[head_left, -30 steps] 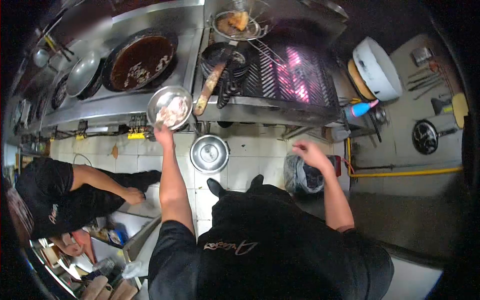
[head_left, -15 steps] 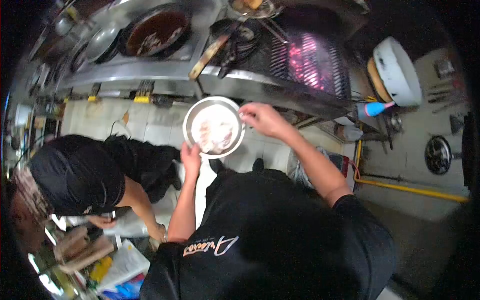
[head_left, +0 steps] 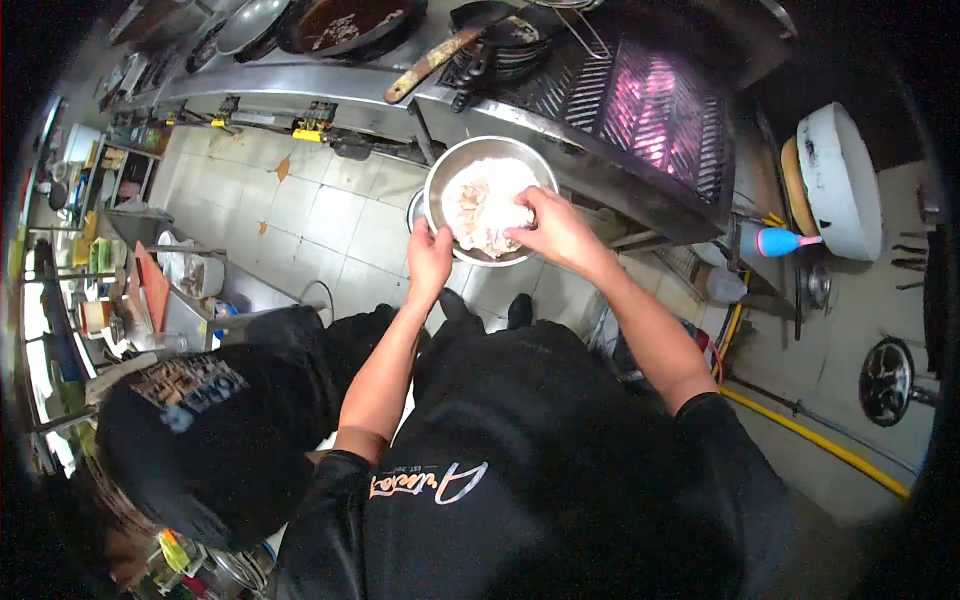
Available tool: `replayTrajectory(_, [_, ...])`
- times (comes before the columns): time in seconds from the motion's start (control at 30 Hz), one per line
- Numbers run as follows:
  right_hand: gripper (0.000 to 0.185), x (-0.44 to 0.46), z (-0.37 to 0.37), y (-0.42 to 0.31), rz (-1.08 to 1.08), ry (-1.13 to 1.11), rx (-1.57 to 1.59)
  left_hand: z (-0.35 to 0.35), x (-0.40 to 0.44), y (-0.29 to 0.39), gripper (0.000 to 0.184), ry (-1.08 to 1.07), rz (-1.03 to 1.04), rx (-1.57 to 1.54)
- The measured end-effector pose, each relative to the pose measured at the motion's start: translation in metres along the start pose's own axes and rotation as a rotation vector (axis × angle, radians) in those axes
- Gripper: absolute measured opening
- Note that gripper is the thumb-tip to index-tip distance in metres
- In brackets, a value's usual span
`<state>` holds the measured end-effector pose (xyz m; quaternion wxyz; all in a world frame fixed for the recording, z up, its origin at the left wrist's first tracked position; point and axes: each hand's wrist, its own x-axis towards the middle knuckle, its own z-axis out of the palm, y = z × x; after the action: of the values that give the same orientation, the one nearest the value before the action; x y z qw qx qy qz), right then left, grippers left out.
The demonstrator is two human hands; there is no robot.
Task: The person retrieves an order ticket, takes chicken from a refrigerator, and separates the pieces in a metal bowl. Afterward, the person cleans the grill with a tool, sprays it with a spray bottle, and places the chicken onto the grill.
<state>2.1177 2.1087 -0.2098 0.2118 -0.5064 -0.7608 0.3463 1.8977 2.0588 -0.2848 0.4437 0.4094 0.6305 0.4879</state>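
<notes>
A round metal bowl (head_left: 436, 170) is held out in front of me above the floor. Inside lies white, floury-looking food (head_left: 487, 200) with pinkish-brown pieces showing through; bright light washes out some detail. My left hand (head_left: 430, 258) grips the near-left rim, thumb toward the inside. Over the bowl's right side is my right hand (head_left: 553, 232), its fingers closed on a white-coated piece of food (head_left: 522, 214) at the edge of the heap. The exact kind of food cannot be made out.
Ahead is a steel stove line with a glowing grill (head_left: 650, 110), stacked black pans (head_left: 505, 60) and a wide dark pan (head_left: 350, 25). A co-worker in black (head_left: 210, 430) bends close at my left. White pot (head_left: 840, 180) and yellow pipe (head_left: 810, 440) are on the right.
My right hand has moved from the bowl's right rim into the bowl and closed on food. The bowl sits higher and further right in view. The co-worker has shifted lower and nearer.
</notes>
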Motion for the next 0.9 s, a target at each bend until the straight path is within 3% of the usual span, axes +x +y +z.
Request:
replayTrajectory(0.07, [0.037, 0.002, 0.006, -0.003, -0.008, -0.02, -0.036, -0.001, 0.003, 0.006, 0.014, -0.004, 0.024, -0.025])
replayTrajectory(0.1, [0.035, 0.005, 0.008, -0.005, -0.013, -0.03, -0.059, -0.007, 0.014, -0.009, 0.014, -0.012, 0.032, 0.105])
replayTrajectory(0.2, [0.034, 0.014, 0.009, -0.007, 0.106, -0.086, 0.214, -0.015, 0.033, -0.032, 0.014, -0.048, -0.022, 0.113])
replayTrajectory(0.3, [0.036, 0.021, -0.001, -0.011, 0.048, -0.071, 0.204, -0.012, 0.041, -0.035, 0.017, 0.0, 0.035, -0.053])
replayTrajectory(0.4, [0.03, 0.028, 0.005, -0.011, -0.093, -0.069, -0.055, -0.016, 0.049, -0.03, 0.02, -0.062, 0.006, -0.091])
replayTrajectory(0.53, [0.028, 0.025, 0.002, -0.018, 0.077, -0.059, -0.097, -0.016, 0.059, -0.033, 0.026, -0.17, 0.051, -0.17])
replayTrajectory(0.67, [0.024, 0.022, -0.026, -0.01, 0.027, 0.042, -0.063, -0.017, 0.061, -0.035, 0.022, -0.244, 0.062, -0.129])
replayTrajectory(0.8, [0.026, 0.028, -0.09, 0.027, 0.26, 0.02, 0.094, -0.017, 0.066, -0.057, 0.017, -0.182, -0.006, -0.166])
replayTrajectory(0.87, [0.027, 0.041, -0.131, 0.057, 0.312, 0.016, 0.004, -0.022, 0.07, -0.081, 0.012, -0.136, -0.023, -0.027])
replayTrajectory(0.9, [0.027, 0.05, -0.151, 0.08, 0.262, 0.049, -0.085, -0.02, 0.062, -0.061, 0.007, -0.079, -0.028, -0.142])
